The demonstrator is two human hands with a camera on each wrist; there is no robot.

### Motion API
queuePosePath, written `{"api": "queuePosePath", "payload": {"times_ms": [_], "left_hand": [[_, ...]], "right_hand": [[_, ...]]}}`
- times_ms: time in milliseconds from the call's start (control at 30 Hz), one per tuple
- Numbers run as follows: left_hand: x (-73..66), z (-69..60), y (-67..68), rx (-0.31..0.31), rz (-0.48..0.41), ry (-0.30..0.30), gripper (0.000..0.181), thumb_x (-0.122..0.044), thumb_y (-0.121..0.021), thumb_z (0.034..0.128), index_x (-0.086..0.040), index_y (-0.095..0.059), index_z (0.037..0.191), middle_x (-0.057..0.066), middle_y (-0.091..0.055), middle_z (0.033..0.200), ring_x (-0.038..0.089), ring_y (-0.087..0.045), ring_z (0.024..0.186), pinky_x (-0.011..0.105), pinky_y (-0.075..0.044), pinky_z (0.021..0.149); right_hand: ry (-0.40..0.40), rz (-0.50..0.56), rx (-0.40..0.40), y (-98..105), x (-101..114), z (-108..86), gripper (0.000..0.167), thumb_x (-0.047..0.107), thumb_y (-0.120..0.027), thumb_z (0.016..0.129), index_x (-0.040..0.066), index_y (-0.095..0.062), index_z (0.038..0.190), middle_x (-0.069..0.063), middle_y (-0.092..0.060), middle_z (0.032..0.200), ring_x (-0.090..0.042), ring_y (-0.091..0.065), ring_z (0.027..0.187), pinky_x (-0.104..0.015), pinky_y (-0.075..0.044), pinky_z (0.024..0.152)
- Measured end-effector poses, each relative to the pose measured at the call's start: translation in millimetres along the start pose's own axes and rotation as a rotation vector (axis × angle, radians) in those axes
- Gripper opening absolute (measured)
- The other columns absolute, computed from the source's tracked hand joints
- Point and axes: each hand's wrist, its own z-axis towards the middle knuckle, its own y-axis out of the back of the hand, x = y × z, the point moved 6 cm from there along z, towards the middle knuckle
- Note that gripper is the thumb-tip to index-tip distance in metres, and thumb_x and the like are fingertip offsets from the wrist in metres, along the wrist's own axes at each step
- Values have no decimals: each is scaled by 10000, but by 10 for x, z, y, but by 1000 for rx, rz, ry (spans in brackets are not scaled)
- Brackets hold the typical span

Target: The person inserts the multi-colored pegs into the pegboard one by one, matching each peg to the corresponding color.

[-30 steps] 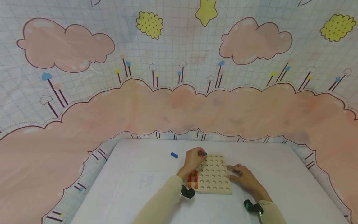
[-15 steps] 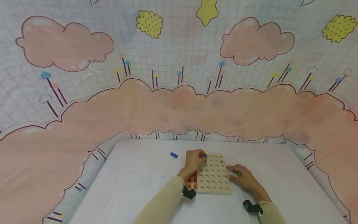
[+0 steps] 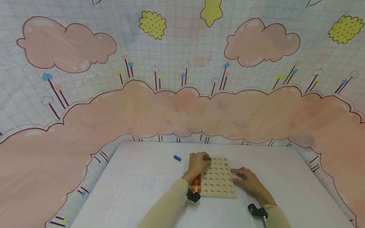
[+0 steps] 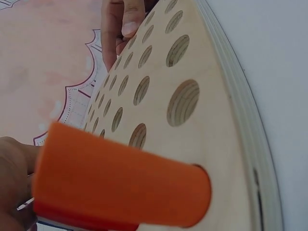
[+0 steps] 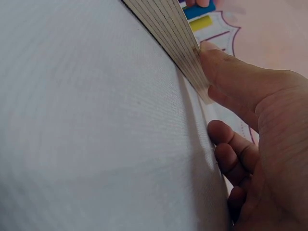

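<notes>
A wooden board [image 3: 218, 180] with rows of round holes lies on the table. At its far left part my left hand [image 3: 198, 163] pinches a blue peg [image 3: 209, 158] over the board; whether the peg sits in a hole is hidden. A yellow peg [image 5: 201, 22] shows beside the blue one in the right wrist view. Orange pegs [image 3: 199, 188] and red pegs [image 3: 199, 179] stand in the left columns, partly behind the left wrist. My right hand [image 3: 249, 180] rests at the board's right side, its thumb [image 5: 226, 67] touching the edge and its fingers loosely bent.
Another blue peg [image 3: 177, 158] lies loose on the white table [image 3: 128, 190], left of the board. A patterned cloth [image 3: 182, 110] hangs behind the table's far edge. Dark wrist cameras [image 3: 193, 196] are strapped to both forearms.
My left hand has brought the blue peg slightly down toward the board, then stayed nearly still. The right hand keeps its place at the board's edge.
</notes>
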Motion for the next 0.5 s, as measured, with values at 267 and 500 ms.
{"api": "queuePosePath", "payload": {"times_ms": [267, 500], "left_hand": [[-8, -6, -11, 24, 93, -38, 117, -228, -766, 836, -140, -745, 910, -53, -733, 785, 79, -633, 740, 384, -331, 953], [5, -34, 30, 20, 3, -44, 122, -211, -765, 833, -131, -744, 923, -44, -742, 820, 117, -644, 812, 379, -359, 941]], "right_hand": [[6, -2, -4, -8, -7, 1, 489, 439, -729, 841, 233, -654, 1278, 18, -632, 1141, -288, -513, 1205, -625, -336, 1047], [-12, 1, -4, -16, -2, -14, 501, 453, -725, 840, 227, -654, 1282, 5, -631, 1153, -291, -515, 1198, -617, -344, 1048]]}}
